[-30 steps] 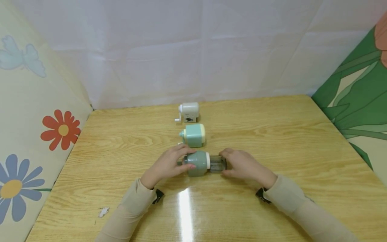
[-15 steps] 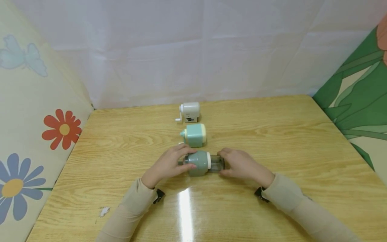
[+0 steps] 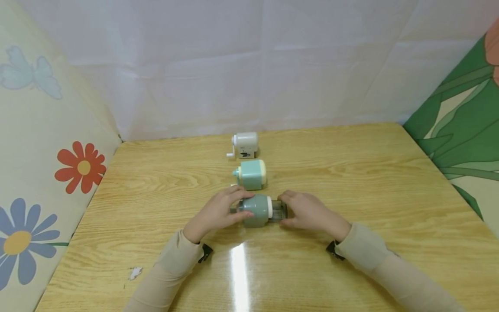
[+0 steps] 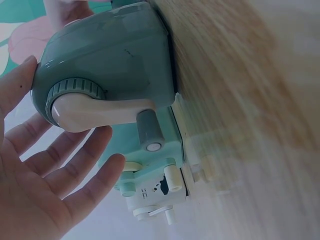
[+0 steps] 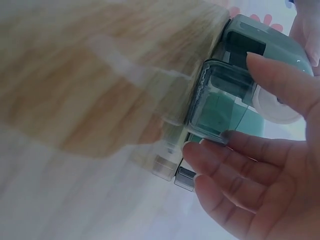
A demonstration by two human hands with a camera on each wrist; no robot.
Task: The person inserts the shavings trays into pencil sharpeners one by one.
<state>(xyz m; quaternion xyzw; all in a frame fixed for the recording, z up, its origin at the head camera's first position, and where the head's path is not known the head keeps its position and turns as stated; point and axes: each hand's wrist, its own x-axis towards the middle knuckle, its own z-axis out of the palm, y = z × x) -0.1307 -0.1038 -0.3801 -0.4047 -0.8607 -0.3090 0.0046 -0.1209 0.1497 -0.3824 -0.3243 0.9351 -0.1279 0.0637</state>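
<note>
A dark green crank pencil sharpener (image 3: 255,211) lies nearest on the table, its crank handle (image 4: 102,112) facing left. My left hand (image 3: 217,211) holds its body from the crank side, thumb on the near side and fingers over the far side. From the right, my right hand (image 3: 309,212) pinches the clear shavings drawer (image 5: 220,107) between thumb and fingertips. The drawer sticks partly out of the sharpener's right end, below a white round knob (image 5: 277,106). No shavings show inside the drawer.
Behind stand a mint green sharpener (image 3: 251,174) and a grey-white one (image 3: 246,144), in a row. A small white scrap or worn patch (image 3: 135,273) marks the wooden table (image 3: 370,173) at front left. A white cloth (image 3: 249,78) hangs along the back edge.
My right hand has moved left with the drawer, and less of the drawer now shows outside the sharpener. My left hand stays on the body.
</note>
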